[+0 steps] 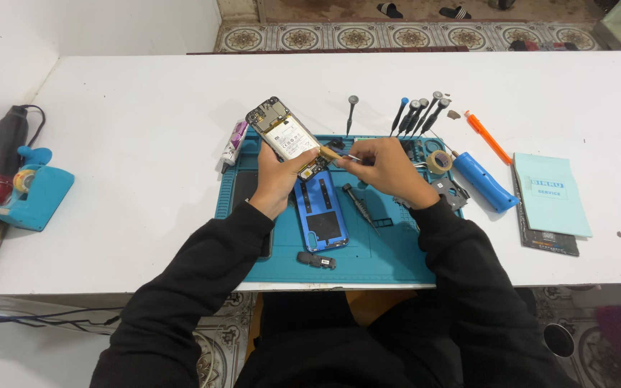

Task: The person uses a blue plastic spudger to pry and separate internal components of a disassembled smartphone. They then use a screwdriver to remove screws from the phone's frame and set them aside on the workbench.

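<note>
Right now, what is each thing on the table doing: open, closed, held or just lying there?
Opened phone: back off, insides showing, held up tilted by the left hand.
Tweezers: pinched in the right hand, tips at the phone.
Blue back cover: off, lying flat on the teal mat.
Screwdrivers: lying loose, unheld.
Tape roll: lying flat.

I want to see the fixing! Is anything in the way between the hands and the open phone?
No, nothing visible. The left hand already holds the open phone, and the right hand touches tweezers to its lower end.
</note>
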{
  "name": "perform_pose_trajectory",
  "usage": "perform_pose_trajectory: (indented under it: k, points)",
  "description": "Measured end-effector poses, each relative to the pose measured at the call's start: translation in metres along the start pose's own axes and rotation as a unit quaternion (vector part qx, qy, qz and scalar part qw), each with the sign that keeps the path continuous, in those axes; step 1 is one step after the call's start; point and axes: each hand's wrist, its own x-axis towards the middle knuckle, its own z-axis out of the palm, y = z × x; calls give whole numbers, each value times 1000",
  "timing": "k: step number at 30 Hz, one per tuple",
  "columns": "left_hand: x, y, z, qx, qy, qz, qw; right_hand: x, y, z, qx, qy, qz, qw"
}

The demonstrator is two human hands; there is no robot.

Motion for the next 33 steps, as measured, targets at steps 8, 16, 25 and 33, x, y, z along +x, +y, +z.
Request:
perform_pose_trajectory:
  k: [8, 16, 25, 33]
  points:
    - [1, -1, 2, -16, 0, -3, 1000, 0, -1, -4, -37, 53, -48, 997]
    - [2, -2, 1, -18, 6, -8, 1000, -1, -9, 0, -36, 20, -24, 999]
    - [4, -9, -1, -28, -1, 0, 1000, -1, -9, 1, -25, 13, -29, 999]
    - [4, -18, 2, -59, -81, 43, 994, 1, -1, 2, -27, 83, -42, 995]
